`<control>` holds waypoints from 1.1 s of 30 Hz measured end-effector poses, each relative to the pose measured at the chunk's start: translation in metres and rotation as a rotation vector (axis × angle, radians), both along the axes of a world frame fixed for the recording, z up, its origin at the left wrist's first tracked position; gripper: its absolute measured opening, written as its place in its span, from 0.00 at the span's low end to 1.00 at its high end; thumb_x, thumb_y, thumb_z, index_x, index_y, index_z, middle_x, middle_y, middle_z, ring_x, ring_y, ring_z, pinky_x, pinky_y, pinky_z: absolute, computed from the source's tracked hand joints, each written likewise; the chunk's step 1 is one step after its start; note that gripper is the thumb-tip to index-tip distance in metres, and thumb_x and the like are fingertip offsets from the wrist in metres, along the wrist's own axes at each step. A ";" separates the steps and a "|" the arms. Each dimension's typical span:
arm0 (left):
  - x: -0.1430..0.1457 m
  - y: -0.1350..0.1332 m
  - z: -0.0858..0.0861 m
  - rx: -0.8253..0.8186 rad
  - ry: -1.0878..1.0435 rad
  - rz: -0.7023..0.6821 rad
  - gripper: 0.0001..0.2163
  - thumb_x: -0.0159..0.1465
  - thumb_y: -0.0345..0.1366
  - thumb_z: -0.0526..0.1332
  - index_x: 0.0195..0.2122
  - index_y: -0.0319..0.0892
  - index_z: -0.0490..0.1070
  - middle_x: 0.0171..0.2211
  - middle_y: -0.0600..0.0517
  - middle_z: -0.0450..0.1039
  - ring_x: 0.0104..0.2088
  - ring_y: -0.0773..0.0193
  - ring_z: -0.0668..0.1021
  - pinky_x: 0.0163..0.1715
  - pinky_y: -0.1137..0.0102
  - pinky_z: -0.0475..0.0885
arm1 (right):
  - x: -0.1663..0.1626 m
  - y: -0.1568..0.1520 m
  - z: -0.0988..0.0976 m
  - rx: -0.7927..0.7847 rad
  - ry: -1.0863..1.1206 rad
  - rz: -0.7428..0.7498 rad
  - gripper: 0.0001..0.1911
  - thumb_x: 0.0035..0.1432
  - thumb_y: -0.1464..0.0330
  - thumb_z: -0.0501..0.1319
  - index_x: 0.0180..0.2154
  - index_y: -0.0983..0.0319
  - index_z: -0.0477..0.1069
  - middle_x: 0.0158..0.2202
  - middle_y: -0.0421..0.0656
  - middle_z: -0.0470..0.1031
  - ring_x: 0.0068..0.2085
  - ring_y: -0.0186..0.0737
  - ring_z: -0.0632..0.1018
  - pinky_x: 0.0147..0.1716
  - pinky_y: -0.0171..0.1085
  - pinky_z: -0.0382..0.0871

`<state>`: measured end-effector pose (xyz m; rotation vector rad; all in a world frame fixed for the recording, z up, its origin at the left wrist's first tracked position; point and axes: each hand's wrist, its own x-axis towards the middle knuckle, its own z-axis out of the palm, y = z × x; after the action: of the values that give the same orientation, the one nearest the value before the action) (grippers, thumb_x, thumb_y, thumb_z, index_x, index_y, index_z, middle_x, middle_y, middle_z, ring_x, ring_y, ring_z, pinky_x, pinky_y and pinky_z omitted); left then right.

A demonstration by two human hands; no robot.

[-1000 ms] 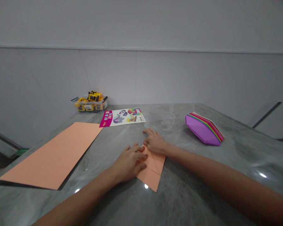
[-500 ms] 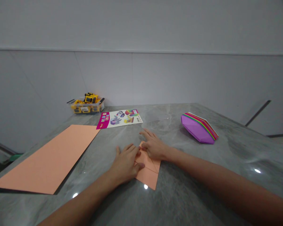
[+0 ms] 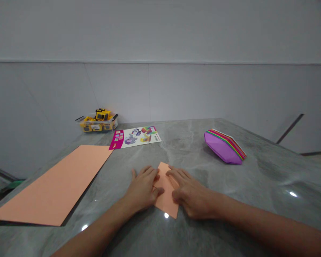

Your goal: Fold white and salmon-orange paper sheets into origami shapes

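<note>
A small folded piece of orange paper [image 3: 166, 189] lies on the grey marble table [image 3: 203, 228] in front of me. My left hand [image 3: 143, 189] rests flat on its left edge, fingers stretched out and pressing down. My right hand [image 3: 189, 192] lies flat over its right side, fingers spread toward the paper's top corner. Neither hand holds anything; both only press on the paper.
A large orange sheet [image 3: 56, 182] lies at the left. A printed instruction card [image 3: 135, 136] and a clear box with a yellow toy vehicle [image 3: 98, 121] sit at the back. A stack of coloured paper, purple on top [image 3: 224, 146], lies at the right.
My right hand slid back from the paper's far corner toward me and now lies over its right side. The left hand stayed on the left edge.
</note>
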<state>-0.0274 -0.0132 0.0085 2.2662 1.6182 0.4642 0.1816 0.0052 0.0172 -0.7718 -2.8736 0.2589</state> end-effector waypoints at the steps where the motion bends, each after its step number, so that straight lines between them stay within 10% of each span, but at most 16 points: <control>1: -0.001 0.000 0.000 0.005 -0.005 0.001 0.22 0.56 0.41 0.61 0.52 0.47 0.63 0.52 0.45 0.67 0.58 0.47 0.60 0.53 0.36 0.45 | 0.000 0.002 0.003 -0.025 -0.003 0.012 0.05 0.49 0.69 0.62 0.28 0.63 0.77 0.58 0.51 0.60 0.62 0.54 0.55 0.58 0.49 0.48; 5: -0.005 0.002 -0.001 0.043 -0.024 -0.031 0.20 0.57 0.44 0.61 0.50 0.45 0.65 0.50 0.45 0.69 0.55 0.47 0.64 0.53 0.38 0.47 | -0.013 0.022 0.007 0.040 0.069 -0.360 0.18 0.64 0.68 0.47 0.31 0.64 0.74 0.47 0.50 0.69 0.45 0.40 0.72 0.46 0.38 0.63; 8: -0.008 0.003 -0.003 0.073 -0.036 -0.061 0.19 0.58 0.45 0.60 0.49 0.45 0.66 0.50 0.45 0.68 0.54 0.49 0.65 0.55 0.41 0.48 | -0.023 0.036 -0.002 0.164 0.076 -0.650 0.17 0.63 0.63 0.49 0.38 0.67 0.71 0.40 0.54 0.72 0.42 0.49 0.72 0.42 0.45 0.63; 25: -0.014 0.010 -0.008 0.118 -0.096 -0.097 0.13 0.55 0.40 0.66 0.40 0.44 0.72 0.51 0.49 0.69 0.53 0.52 0.66 0.55 0.53 0.55 | -0.019 0.031 -0.020 0.270 -0.079 -0.782 0.28 0.58 0.49 0.51 0.35 0.69 0.71 0.34 0.57 0.74 0.38 0.57 0.74 0.38 0.48 0.61; 29: -0.015 0.010 -0.006 0.104 -0.104 -0.095 0.13 0.54 0.39 0.66 0.40 0.43 0.72 0.50 0.48 0.70 0.52 0.52 0.67 0.54 0.53 0.57 | -0.016 0.041 -0.018 0.071 0.102 -0.788 0.21 0.57 0.53 0.54 0.32 0.67 0.70 0.33 0.55 0.75 0.37 0.53 0.75 0.34 0.44 0.63; 33: -0.016 0.012 -0.011 0.151 -0.141 -0.063 0.12 0.55 0.36 0.65 0.40 0.41 0.72 0.51 0.46 0.67 0.52 0.53 0.67 0.53 0.56 0.62 | -0.013 0.050 -0.019 -0.495 0.640 -0.718 0.15 0.52 0.65 0.60 0.42 0.64 0.64 0.28 0.44 0.76 0.29 0.42 0.76 0.27 0.36 0.65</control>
<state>-0.0434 -0.0013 -0.0023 2.3254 1.4835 0.7350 0.1688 0.0553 -0.0019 -1.4159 -1.8078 0.9221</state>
